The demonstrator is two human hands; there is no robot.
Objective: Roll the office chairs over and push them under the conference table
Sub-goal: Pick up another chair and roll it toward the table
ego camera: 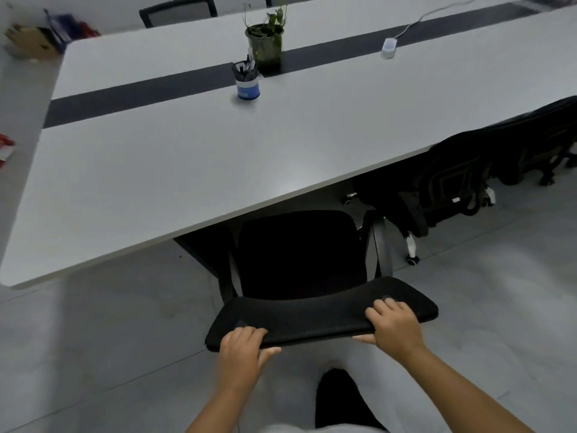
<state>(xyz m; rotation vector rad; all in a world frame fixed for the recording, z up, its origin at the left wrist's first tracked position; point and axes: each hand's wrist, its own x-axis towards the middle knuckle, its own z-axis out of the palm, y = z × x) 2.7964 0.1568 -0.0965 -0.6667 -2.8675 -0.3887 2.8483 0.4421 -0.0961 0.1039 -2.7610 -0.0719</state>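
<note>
A black office chair (299,254) stands right in front of me, its seat partly under the near edge of the white conference table (156,182). My left hand (242,351) grips the left end of the chair's padded backrest top (312,317). My right hand (395,326) grips its right end, fingers curled over the top. A second black office chair (443,182) sits to the right, pushed partly under the table. A third dark chair (543,139) stands further right along the same edge.
On the table stand a blue pen holder (247,81), a potted plant (265,42) and a white power adapter with cable (388,48). A black chair back (178,10) shows at the far side. Boxes (34,39) lie at the far left. Grey tiled floor surrounds me.
</note>
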